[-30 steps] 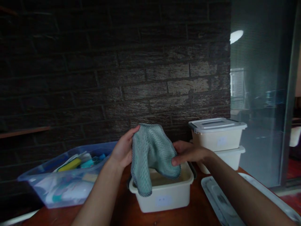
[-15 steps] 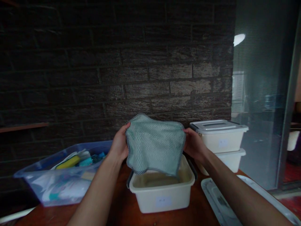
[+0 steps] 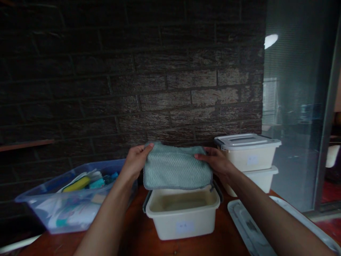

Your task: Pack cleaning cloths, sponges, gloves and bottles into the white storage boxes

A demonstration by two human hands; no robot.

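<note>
Green cloth (image 3: 178,172) between the fingers (image 3: 204,157)

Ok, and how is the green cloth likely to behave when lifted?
The green cloth is probably floppy, since it bends between the left hand and right hand. It seems light for its size, looking thin, though dampness can't be judged. Its textured weave suggests it shouldn't slip easily.
</note>
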